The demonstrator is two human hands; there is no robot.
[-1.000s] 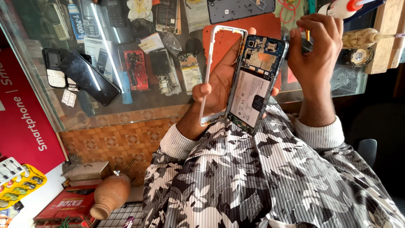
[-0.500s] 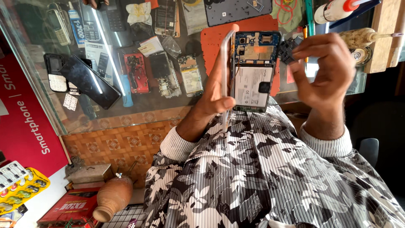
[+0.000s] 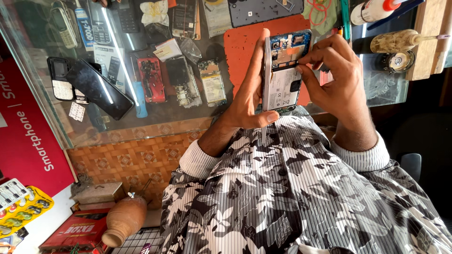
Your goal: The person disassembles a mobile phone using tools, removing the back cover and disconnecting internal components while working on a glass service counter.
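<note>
Closest to me is my own black-and-white leaf-print shirt [image 3: 292,197], sleeves ending in ribbed white cuffs. Just past them, my left hand [image 3: 245,94] holds up the opened smartphone with its back cover off [image 3: 284,70], fingers clamped along its left edge and thumb hooked under the bottom, so the white battery and blue circuit board face me. My right hand [image 3: 336,80] has its fingertips [image 3: 303,62] pinched together at the seam between board and battery, on something too small for me to make out. I judge I am working at a connector or a small part there; the next move would call for a steady, light pull or press without letting the phone twist in my left grip.

Beyond the phone lies the orange rubber work mat [image 3: 245,47] on the glass counter top [image 3: 141,127], with old handsets and loose phone parts under the glass. A white glue bottle with a red cap [image 3: 374,10] and a wooden block [image 3: 431,37] sit further right. Off to the left, lower down, are a brown clay pot [image 3: 123,220] and a red signboard [image 3: 23,136].
</note>
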